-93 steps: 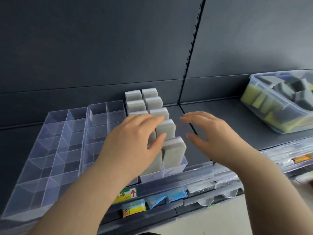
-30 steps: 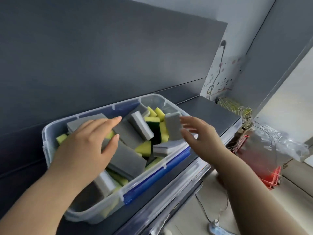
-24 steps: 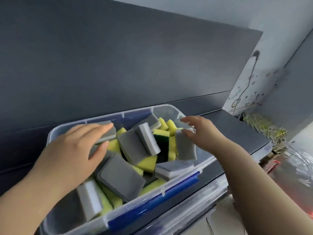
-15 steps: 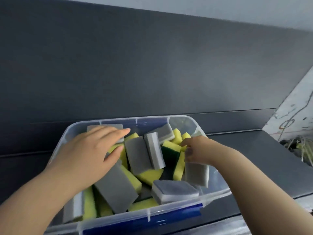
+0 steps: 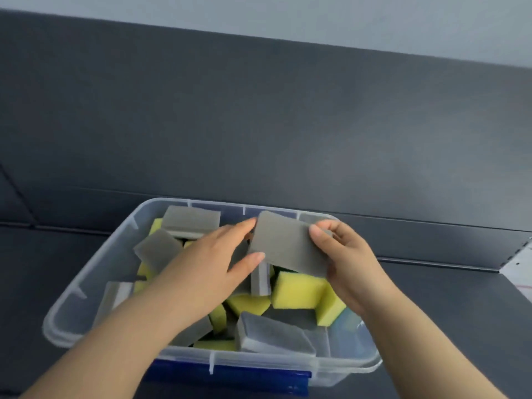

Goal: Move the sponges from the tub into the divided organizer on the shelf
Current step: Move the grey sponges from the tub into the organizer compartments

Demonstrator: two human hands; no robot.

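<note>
Right hand (image 5: 347, 256) pinching sponge (image 5: 288, 243), left hand (image 5: 207, 269) fingers straight

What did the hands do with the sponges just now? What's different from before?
The right hand has lifted the gray sponge it gripped by the tub's right wall up above the pile. The left hand left the sponges on the left, moved right and now touches that sponge's left edge. The tub and the other sponges in it stayed put.
</note>
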